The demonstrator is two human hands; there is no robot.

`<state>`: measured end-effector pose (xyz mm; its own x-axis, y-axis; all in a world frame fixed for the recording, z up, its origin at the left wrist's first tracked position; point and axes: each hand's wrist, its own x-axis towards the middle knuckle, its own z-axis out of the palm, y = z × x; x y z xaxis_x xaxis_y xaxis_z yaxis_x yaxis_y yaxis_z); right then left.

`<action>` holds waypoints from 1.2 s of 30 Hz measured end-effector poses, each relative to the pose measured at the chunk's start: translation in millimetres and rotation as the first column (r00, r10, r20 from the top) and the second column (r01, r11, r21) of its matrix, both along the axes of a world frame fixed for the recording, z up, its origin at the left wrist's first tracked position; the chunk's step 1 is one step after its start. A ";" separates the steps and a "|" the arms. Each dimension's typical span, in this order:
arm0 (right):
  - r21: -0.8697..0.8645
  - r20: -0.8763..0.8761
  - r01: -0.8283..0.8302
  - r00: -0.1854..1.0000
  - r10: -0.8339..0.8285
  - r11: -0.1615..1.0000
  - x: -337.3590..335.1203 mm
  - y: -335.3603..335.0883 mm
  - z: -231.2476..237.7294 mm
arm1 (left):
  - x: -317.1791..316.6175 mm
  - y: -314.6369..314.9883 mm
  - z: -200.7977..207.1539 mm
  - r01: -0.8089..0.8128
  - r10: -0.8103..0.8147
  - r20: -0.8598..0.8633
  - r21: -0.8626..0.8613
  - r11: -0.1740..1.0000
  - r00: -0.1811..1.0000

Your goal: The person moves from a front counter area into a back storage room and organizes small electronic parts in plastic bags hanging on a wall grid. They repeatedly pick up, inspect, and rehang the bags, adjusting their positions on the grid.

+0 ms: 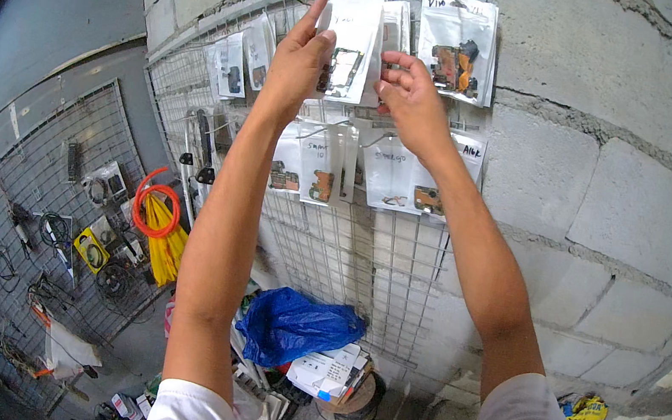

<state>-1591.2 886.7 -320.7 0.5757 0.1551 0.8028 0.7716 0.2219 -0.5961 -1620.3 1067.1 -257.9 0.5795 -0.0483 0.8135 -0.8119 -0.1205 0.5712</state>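
Note:
My left hand (293, 62) grips a clear-and-white plastic bag (360, 29) at its left edge, thumb over the front and index finger pointing up. Flat dark and silvery electronic parts, like phone circuit boards, show in the bag's lower half. At the right of it, my right hand (413, 105) has its fingers curled at the edge of the bags behind, one of which it seems to pinch; the fingertips are partly hard to make out. Another bag (457, 34) with boards and an orange flex cable hangs just beyond my right hand.
A wire grid (325, 260) on the block wall (631, 191) carries more hanging bags (321, 161). Cables and tools hang on a second grid (37, 194) at left, near an orange hose coil (157, 202). Below lie a blue plastic sheet (293, 329) and a white box (328, 370).

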 end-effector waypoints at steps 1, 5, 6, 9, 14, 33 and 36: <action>0.005 0.006 -0.009 1.000 0.009 1.000 1.1 1.4 -1.0 | 0.9 1.8 0.6 -0.011 0.012 -0.013 0.011 1.000 1.000; 0.037 0.030 -0.054 0.998 0.053 0.998 3.2 5.6 -3.0 | 0.0 -0.7 1.1 -0.074 0.077 -0.094 0.030 0.997 0.993; 0.048 0.042 -0.076 0.996 0.074 0.996 3.2 7.5 -1.5 | 1.4 1.3 1.6 -0.064 0.067 -0.087 0.027 0.998 0.994; 0.051 0.044 -0.022 0.999 0.020 0.998 2.6 8.5 -0.6 | 7.6 5.8 -3.1 -0.044 0.045 -0.062 0.028 0.999 0.997; -0.026 0.067 0.128 0.990 -0.126 0.991 11.2 0.1 -3.7 | 5.1 1.4 -20.9 -0.129 0.131 -0.010 0.097 0.987 0.991; -0.026 0.056 0.121 0.991 -0.120 0.992 4.1 0.8 -4.6 | 11.9 0.1 -3.4 -0.062 0.058 0.140 0.023 0.998 0.988; -0.037 0.066 0.123 0.991 -0.120 0.992 1.6 -1.2 -5.8 | 12.5 -1.1 -6.7 -0.051 0.049 0.077 0.021 0.998 0.996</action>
